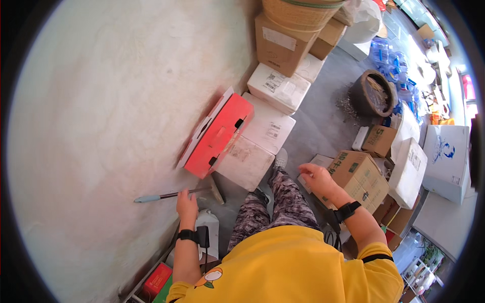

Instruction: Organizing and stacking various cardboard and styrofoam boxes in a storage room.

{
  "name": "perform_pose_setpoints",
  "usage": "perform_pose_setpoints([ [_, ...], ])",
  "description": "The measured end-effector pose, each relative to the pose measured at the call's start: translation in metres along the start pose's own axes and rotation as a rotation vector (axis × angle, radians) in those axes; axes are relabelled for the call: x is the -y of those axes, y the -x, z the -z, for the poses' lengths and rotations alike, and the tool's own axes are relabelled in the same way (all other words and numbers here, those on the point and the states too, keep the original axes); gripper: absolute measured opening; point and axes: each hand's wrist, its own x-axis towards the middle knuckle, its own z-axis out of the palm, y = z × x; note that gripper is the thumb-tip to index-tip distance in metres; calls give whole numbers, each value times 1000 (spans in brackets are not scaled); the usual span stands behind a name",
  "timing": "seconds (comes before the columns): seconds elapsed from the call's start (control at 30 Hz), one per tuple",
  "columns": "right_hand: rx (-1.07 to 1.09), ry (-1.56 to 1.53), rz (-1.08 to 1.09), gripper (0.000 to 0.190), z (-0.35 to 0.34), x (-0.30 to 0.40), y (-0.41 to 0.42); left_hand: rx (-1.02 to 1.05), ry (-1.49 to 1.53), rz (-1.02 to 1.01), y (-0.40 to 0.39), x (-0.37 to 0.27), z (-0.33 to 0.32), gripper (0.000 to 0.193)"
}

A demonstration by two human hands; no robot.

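Note:
My left hand (186, 206) is at the lower left, its fingers overlapping the dark shaft of a long-handled floor tool (168, 196) with a pale blue grip end. The tool leans at the wall; whether my fingers close round the shaft cannot be made out. Its flat head (217, 191) is beside a white foam box (246, 161). My right hand (317, 178) hovers near a brown carton (356, 178), fingers loosely bent, with nothing visible in it. A red box (218, 136) with black clasps tilts against the wall, on top of the foam boxes.
More foam boxes (278, 89) and cartons (286, 45) line the wall, topped by a woven basket (303, 13). A dark pot (356, 94) stands on the grey floor near blue water bottles (382, 53). At right are a white foam box (408, 174) and a white carton (447, 155).

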Motion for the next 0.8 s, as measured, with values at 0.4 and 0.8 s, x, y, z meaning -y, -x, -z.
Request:
perform_pose_setpoints([
  [0.4,20,-228,-92,25,-51,-30,-190,63,1007,752,-59,32,-56,27],
  [0.8,-119,-226,-13,29,-101,-17,-346,218,1298,816,-108,15,-88,30],
])
